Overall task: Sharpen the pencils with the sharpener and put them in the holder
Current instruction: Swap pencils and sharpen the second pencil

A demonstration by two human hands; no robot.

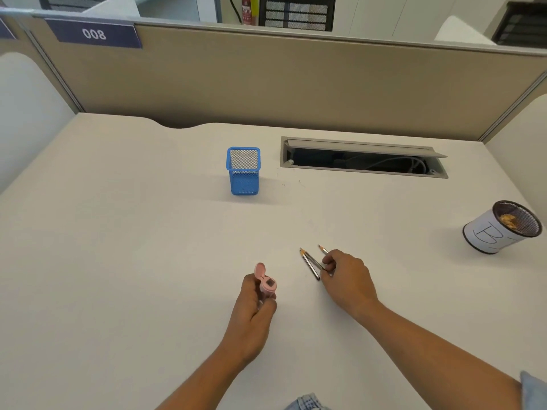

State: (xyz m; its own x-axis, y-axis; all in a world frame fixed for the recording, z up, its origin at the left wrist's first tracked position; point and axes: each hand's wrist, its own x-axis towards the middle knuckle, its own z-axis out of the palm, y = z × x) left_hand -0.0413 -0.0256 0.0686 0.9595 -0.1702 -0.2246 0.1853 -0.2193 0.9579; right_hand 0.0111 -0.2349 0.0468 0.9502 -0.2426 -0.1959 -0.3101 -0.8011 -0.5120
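My left hand (255, 303) is closed around a pink sharpener (267, 284), held upright with its round lid flipped open. To its right, several grey pencils (309, 263) lie on the white desk with their points aimed away from me. My right hand (346, 276) rests on their near ends, fingertips pinching at one pencil; whether it is lifted off the desk I cannot tell. A blue mesh holder (243, 170) stands upright and looks empty, farther back on the desk, left of centre.
A black mesh cup wrapped in white paper (500, 229) holds pencil shavings at the right edge. An open cable tray slot (364, 159) is set into the desk behind the pencils. A beige partition (266, 78) closes off the back.
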